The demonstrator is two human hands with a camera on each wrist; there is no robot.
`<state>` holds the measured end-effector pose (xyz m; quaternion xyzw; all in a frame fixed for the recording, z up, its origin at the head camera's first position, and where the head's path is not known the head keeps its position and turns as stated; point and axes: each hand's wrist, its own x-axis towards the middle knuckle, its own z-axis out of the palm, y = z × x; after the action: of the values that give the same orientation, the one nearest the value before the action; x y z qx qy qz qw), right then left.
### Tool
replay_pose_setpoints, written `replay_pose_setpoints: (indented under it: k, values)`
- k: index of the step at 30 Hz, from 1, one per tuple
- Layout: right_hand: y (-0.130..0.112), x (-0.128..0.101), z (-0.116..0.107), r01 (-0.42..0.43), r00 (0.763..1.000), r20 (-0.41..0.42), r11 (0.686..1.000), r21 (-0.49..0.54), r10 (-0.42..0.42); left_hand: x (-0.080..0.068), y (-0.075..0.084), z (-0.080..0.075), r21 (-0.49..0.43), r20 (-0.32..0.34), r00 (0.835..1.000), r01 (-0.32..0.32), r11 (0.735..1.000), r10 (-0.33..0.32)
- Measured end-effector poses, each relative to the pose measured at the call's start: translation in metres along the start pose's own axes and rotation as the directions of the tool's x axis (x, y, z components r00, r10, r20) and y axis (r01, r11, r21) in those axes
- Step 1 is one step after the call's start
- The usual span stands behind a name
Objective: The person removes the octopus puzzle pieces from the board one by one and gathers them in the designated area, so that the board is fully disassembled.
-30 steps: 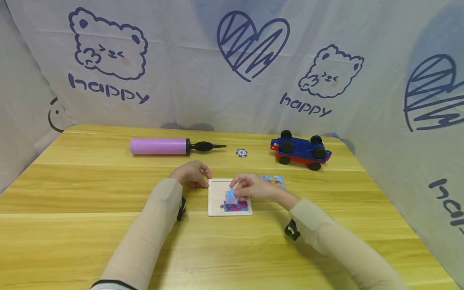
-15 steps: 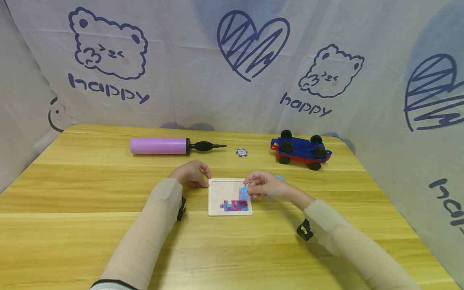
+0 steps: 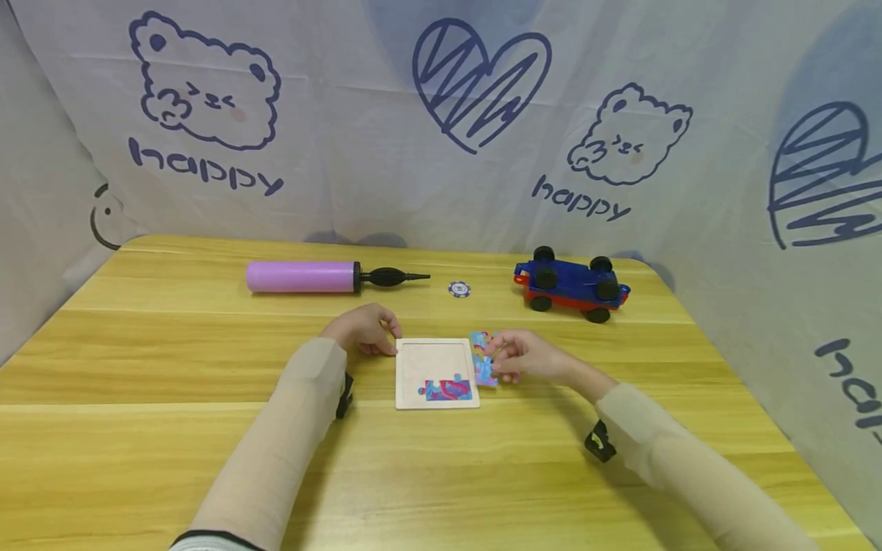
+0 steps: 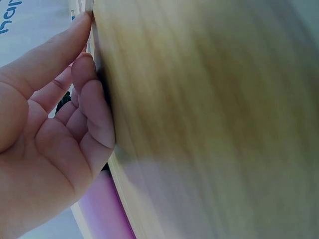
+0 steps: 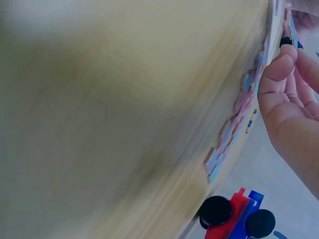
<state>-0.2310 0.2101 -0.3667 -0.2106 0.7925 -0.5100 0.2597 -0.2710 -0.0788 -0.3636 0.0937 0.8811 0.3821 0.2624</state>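
Observation:
My left hand (image 3: 365, 329) is at the upper left corner of a pale square puzzle tray (image 3: 410, 367), its thumb and index finger holding the corner. In the left wrist view the thumb (image 4: 55, 52) reaches the tray's edge. Joined pink and blue puzzle pieces (image 3: 448, 390) lie in the tray's lower right part. Just right of the tray, my right hand (image 3: 527, 357) pinches a light blue puzzle piece (image 3: 485, 371) at its fingertips. The right wrist view shows that piece nearly edge-on. Loose pieces (image 3: 480, 340) lie partly hidden behind the right hand.
A purple hand pump (image 3: 303, 277) with a black nozzle lies at the back left. Near the back middle is a blue and white poker chip (image 3: 459, 289). An upturned blue and red toy car (image 3: 572, 287) rests at the back right. A printed white cloth (image 3: 372, 153) hangs behind the table.
My right hand has moved right, carrying the light blue piece from above the tray to beyond its right edge. The left hand stays at the tray's corner.

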Motion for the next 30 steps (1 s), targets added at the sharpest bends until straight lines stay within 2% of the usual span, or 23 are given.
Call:
replay_pose_setpoints:
  k: [11,17,30]
  values:
    - [0.0037,-0.0042,-0.0024,-0.025,0.999,0.041,0.999,-0.021,0.026,0.0000,0.0003,-0.0005,0.007,-0.003,1.000,-0.002,1.000,0.002]
    - [0.0040,-0.0043,-0.0021,-0.031,0.998,0.061,0.997,-0.072,0.035,0.0000,0.0004,-0.0003,0.005,-0.001,1.000,-0.001,1.000,0.001]
    - [0.0028,-0.0023,-0.0004,-0.026,1.000,0.011,0.988,-0.155,0.028,0.0002,0.0009,0.0003,0.006,-0.003,1.000,0.007,1.000,-0.007]
